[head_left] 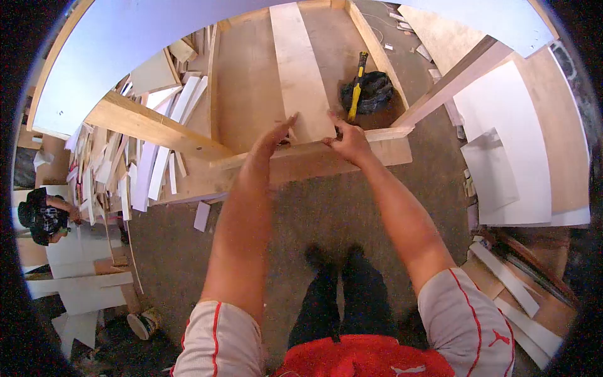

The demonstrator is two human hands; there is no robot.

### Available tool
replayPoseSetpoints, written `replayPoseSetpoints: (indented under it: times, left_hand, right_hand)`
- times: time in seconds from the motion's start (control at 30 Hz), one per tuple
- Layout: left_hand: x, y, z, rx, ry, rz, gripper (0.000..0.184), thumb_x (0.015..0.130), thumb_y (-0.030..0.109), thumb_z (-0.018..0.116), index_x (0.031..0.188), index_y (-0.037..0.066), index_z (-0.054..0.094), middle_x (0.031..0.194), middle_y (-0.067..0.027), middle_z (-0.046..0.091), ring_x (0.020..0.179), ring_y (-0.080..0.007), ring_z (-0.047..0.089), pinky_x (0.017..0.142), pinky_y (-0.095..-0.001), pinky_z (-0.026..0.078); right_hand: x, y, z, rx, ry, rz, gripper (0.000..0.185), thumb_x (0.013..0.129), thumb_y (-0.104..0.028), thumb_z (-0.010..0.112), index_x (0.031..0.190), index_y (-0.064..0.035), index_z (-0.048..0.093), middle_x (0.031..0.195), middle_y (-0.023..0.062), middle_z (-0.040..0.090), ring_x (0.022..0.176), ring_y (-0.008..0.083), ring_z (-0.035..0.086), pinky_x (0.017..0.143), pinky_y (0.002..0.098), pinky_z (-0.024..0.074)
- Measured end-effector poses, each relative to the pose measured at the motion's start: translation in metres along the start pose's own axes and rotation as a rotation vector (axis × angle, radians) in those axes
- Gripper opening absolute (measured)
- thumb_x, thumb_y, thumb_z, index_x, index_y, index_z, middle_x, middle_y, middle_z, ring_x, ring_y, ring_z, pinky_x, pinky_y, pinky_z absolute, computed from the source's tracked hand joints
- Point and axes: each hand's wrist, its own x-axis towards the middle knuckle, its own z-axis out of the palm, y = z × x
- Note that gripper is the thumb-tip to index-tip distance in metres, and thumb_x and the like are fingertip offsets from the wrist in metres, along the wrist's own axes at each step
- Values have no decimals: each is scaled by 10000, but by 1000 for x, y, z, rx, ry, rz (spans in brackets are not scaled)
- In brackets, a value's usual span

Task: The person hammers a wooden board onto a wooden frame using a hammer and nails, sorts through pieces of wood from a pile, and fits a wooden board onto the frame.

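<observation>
A long pale board (298,69) lies lengthwise inside a wooden frame (377,50). My left hand (281,130) is at the left edge of the board's near end, its fingers partly hidden and blurred. On the other side, my right hand (350,141) touches the board's near right corner, thumb and index finger spread apart over the frame's near rail. A yellow and black hammer (357,94) leans on a black bag (377,92) just beyond my right hand.
Wooden legs (151,125) rise at both sides under a large white panel (157,38). Offcuts (182,103) are heaped on the left. White sheets (509,144) stand on the right. Another person (45,217) is at the far left.
</observation>
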Motion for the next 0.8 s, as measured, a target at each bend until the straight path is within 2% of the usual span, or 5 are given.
replayPoseSetpoints:
  times: [0.07, 0.37, 0.47, 0.67, 0.8]
  left_hand:
    - [-26, 21, -8, 71, -10, -72, 770, 822, 774, 620, 1221, 117, 667, 1020, -89, 679, 824, -231, 634, 837, -471, 479]
    - [-10, 9, -9, 92, 3, -13, 747, 857, 740, 617, 1091, 38, 713, 1034, -93, 697, 795, -248, 650, 780, -518, 493]
    - [-2, -2, 7, -27, 88, 149, 754, 892, 702, 605, 1228, 28, 656, 1064, -109, 693, 795, -260, 666, 775, -543, 505]
    - [48, -39, 37, 376, 451, 182, 857, 960, 747, 347, 1447, 49, 446, 1306, -214, 633, 1165, -413, 629, 981, -566, 454]
    - [-18, 10, 44, 376, 408, 70, 819, 990, 713, 243, 1461, 69, 431, 1385, -245, 574, 1277, -458, 538, 1049, -558, 416]
  right_hand:
    - [2, 10, 11, -11, 67, -46, 808, 775, -387, 832, 1488, -219, 493, 1142, 218, 708, 1025, 356, 694, 922, 423, 532]
    - [3, 5, 4, 102, 63, -71, 832, 762, -445, 817, 1493, -221, 492, 1149, 189, 717, 1033, 405, 676, 972, 476, 498]
    - [-1, -7, -3, 34, 38, -39, 809, 787, -329, 830, 1505, -229, 472, 1088, 226, 711, 968, 396, 681, 892, 448, 522]
    - [-3, -8, -1, -154, 72, -59, 792, 801, -440, 794, 1499, -227, 485, 857, 200, 679, 892, 426, 643, 868, 476, 487]
    - [1, 7, 6, -139, 42, -97, 782, 794, -410, 796, 1492, -231, 493, 871, 198, 685, 903, 417, 643, 886, 486, 484]
